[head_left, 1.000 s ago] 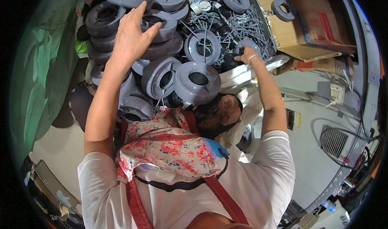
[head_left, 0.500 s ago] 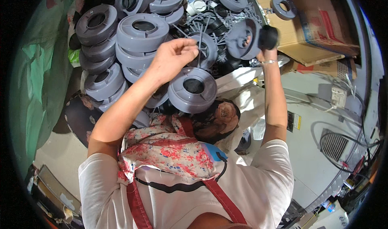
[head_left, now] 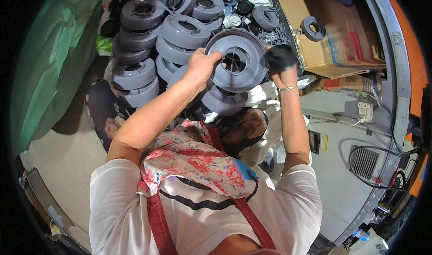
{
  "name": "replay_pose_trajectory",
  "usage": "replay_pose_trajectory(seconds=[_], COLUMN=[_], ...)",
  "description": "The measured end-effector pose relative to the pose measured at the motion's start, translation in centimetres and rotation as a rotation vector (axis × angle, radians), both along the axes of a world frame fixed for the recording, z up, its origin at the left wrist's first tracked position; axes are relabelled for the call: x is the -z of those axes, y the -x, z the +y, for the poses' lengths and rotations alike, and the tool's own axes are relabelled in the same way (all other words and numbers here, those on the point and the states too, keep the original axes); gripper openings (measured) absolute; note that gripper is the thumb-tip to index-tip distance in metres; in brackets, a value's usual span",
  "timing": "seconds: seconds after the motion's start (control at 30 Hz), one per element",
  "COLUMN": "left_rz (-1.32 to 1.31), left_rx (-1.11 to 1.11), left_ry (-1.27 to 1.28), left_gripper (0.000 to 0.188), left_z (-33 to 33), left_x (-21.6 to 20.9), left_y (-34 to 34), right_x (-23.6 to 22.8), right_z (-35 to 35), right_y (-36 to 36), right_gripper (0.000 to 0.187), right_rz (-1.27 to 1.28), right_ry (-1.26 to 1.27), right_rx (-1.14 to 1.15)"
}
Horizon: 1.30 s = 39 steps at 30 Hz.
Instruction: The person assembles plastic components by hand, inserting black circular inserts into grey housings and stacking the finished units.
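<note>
My left hand (head_left: pixel 200 70) pinches the left rim of a round grey plastic housing (head_left: pixel 255 62), tilted so its hollow side faces me. Thin bars cross the hole in its middle. At the housing's right rim is my right hand (head_left: pixel 284 77), closed on a round black plastic piece (head_left: pixel 281 57), which is blurred by motion. Some right fingertips seem to touch the rim, but the black piece partly hides them. Just below the held housing lies another grey housing (head_left: pixel 223 103), close to my lap.
Stacked grey housings (head_left: pixel 182 32) stand at the left. Behind lie loose grey stick-like pieces (head_left: pixel 275 35), a white cap (head_left: pixel 232 20) and black caps. At the right is an open cardboard box (head_left: pixel 321 57), with a grey ring (head_left: pixel 313 28) on it. A green sheet (head_left: pixel 49 70) hangs far left.
The housing and black piece have come left and nearer in my right hand. My left hand, previously above the pile beside a thin grey piece, now grips the housing's rim.
</note>
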<state>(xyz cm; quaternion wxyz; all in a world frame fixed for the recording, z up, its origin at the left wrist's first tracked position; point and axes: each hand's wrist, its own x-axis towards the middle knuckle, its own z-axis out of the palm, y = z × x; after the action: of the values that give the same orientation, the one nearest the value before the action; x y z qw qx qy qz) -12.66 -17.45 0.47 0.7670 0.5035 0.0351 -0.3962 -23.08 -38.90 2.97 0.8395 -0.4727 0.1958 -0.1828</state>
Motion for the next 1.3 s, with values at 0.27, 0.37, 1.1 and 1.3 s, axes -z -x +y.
replay_pose_trajectory(seconds=[0.27,0.37,1.1,1.3], left_rz=[0.222,0.234,-0.403,-1.476], left_rx=[0.083,0.086,0.165,-0.083], left_ry=[0.406,0.474,0.192,-0.384], left_gripper=[0.020,0.021,0.051,0.078], left_z=[3.9,5.6,7.4,7.7], left_x=[-2.7,-3.9,-5.5,-7.3], left_y=[1.4,1.6,1.4,-4.7], right_x=[-2.6,-3.7,-7.2,-2.5], right_z=[6.4,8.9,9.3,1.5], right_y=[-1.5,-2.1,-2.8,-5.2], right_gripper=[0.022,0.031,0.070,0.064], right_rz=[0.365,0.272,0.893,0.645], right_ry=[1.262,1.417,0.056,1.360], right_rx=[-0.128,-0.299,-0.895,-0.451])
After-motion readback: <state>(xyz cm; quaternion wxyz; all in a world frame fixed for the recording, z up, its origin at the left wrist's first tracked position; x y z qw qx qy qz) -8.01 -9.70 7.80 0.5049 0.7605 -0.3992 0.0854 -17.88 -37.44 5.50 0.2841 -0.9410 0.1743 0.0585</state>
